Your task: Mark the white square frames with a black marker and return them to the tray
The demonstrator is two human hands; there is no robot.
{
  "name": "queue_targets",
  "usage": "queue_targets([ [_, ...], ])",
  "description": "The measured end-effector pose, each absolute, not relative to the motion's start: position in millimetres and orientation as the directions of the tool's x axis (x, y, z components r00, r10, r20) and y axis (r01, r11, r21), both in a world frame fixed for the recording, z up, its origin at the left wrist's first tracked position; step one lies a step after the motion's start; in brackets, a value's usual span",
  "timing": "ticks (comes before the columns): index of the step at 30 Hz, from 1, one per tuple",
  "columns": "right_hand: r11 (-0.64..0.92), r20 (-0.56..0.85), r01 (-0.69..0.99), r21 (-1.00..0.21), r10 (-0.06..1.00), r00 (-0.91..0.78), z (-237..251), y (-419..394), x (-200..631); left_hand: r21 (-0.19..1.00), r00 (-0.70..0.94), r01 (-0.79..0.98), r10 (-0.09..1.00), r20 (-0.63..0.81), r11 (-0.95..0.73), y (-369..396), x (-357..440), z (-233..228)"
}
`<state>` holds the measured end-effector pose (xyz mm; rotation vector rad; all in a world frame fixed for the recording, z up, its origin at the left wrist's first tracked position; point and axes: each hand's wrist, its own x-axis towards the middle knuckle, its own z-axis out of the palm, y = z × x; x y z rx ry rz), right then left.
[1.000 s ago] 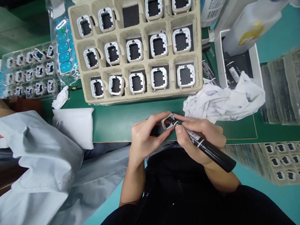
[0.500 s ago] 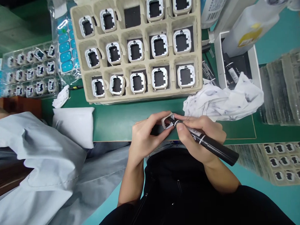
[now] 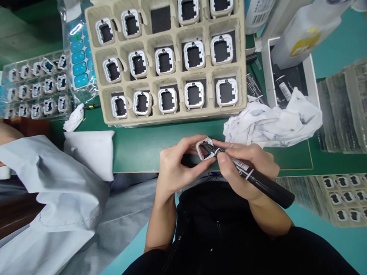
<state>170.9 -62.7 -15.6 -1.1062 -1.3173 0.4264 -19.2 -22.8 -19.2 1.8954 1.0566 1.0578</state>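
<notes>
My left hand (image 3: 175,168) pinches a small white square frame (image 3: 203,149) over the near edge of the green mat (image 3: 141,149). My right hand (image 3: 247,167) grips a black marker pen (image 3: 257,181), whose tip rests inside the frame's opening. Both hands meet just in front of my dark top. Beyond them stands a beige pulp tray (image 3: 168,33) with several identical white frames seated in its cells; one cell in the top row holds only a black insert.
A crumpled white cloth (image 3: 273,120) lies right of my hands, before a white box (image 3: 289,73). Clear blister trays (image 3: 34,88) with small parts sit at left and stacked at right (image 3: 348,107). Another person's pale grey sleeve (image 3: 50,198) fills the lower left.
The white frame has tilted up a little in my left fingers, and the marker has shifted slightly lower and rightward. The person at left moved their arm slightly.
</notes>
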Motion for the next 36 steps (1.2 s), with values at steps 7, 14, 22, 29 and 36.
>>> queue_targets([
  [7, 0.475, 0.534, 0.252, -0.843, 0.793, 0.294, -14.8, -66.6, 175.1, 0.857, 0.304, 0.355, 0.913, 0.271, -0.373, -23.5, -18.7, -15.7],
  [14, 0.478, 0.510, 0.185, -0.859, 0.833, 0.216, -14.6, -69.1, 180.6, 0.839, 0.304, 0.366, 0.904, 0.302, -0.403, -24.1, -22.2, -21.3],
  [22, 0.499, 0.569, 0.288, -0.817, 0.778, 0.266, -15.4, -61.7, 171.9, 0.774, 0.316, 0.414, 0.873, 0.371, -0.479, -22.8, -22.4, -25.0],
  [29, 0.496, 0.548, 0.236, -0.836, 0.786, 0.286, -15.0, -66.5, 172.3, 0.758, 0.321, 0.415, 0.860, 0.396, -0.504, -20.2, -20.9, -20.2],
  [36, 0.478, 0.490, 0.110, -0.872, 0.860, 0.145, -13.4, -69.4, 183.9, 0.794, 0.330, 0.363, 0.864, 0.380, -0.488, -18.5, -21.0, -17.6],
])
